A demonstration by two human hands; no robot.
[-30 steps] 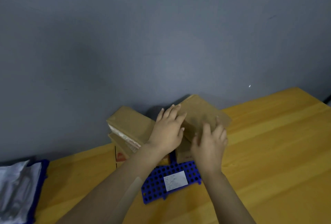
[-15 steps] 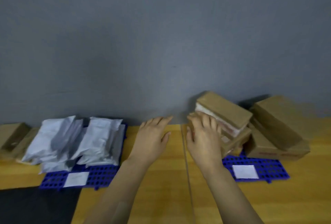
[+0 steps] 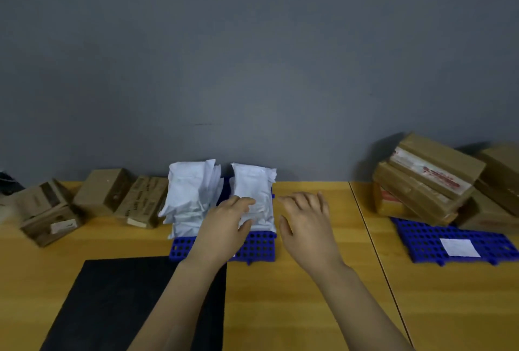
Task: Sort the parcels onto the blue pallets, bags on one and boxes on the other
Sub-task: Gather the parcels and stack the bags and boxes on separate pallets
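White bags [image 3: 193, 196] are piled on a blue pallet [image 3: 258, 246] at the centre back of the wooden table. My left hand [image 3: 224, 227] hovers over the front of that pallet, fingers spread, empty, its fingertips at the right-hand bag [image 3: 257, 187]. My right hand [image 3: 306, 224] is just right of the pallet, open and empty above the table. Brown boxes [image 3: 429, 179] are stacked on a second blue pallet [image 3: 421, 241] at the far right. Several loose brown boxes [image 3: 104, 193] lie on the table at the left.
A black mat [image 3: 112, 300] covers the table in front of the bag pallet. A seam [image 3: 373, 241] in the yellow tabletop runs between the two pallets. A grey wall stands right behind everything.
My view has swung left from the box pallet to the bag pallet. Both hands came off the stacked boxes and moved left, empty.
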